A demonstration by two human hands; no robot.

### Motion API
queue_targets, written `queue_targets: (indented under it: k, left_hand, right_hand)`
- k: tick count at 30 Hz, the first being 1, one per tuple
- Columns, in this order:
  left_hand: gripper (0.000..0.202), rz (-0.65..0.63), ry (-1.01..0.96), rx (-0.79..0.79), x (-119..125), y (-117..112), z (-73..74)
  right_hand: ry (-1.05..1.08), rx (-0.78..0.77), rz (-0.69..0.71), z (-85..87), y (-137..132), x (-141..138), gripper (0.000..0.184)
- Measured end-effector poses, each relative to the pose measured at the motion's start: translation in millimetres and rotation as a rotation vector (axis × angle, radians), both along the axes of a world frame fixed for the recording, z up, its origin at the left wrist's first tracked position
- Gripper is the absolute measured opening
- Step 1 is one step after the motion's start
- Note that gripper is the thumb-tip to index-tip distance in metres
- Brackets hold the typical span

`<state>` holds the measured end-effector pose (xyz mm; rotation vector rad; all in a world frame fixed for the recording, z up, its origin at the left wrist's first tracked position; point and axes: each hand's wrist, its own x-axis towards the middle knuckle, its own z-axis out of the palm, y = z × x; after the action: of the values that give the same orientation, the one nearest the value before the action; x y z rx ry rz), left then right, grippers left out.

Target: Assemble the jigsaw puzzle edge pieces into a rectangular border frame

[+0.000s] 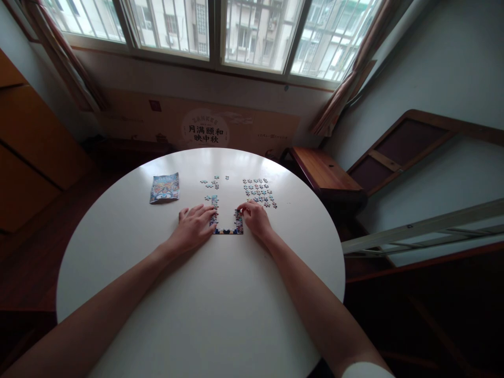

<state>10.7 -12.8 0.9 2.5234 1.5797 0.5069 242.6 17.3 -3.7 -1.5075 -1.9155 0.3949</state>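
A partly joined jigsaw puzzle (pixel 227 231) lies on the white round table, forming a U of a bottom row and two side columns. My left hand (pixel 193 224) rests flat with fingers stretched, its fingertips on the left column. At the top of the right column, my right hand (pixel 257 217) has thumb and forefinger pinched on a small jigsaw piece (pixel 238 210), mostly covered by the fingertips. Loose jigsaw pieces (pixel 255 187) lie in rows beyond my right hand. A few more loose pieces (pixel 209 185) are scattered above the left column, and a single piece (pixel 227 177) sits apart.
A colourful printed packet or picture sheet (pixel 164 188) lies on the table's left part. The round table (pixel 197 304) has a curved edge on both sides. A wooden bench (pixel 321 168) stands beyond it at the right, under barred windows (pixel 260 31).
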Motion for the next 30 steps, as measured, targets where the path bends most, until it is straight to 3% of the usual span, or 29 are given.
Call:
queue_targets:
  k: [30]
  left_hand:
    - [0.038,-0.003,-0.007,-0.019,-0.1,-1.4,3.6]
  right_hand:
    - [0.008,0.004,0.002,1.1,-1.1,0.4,0.033]
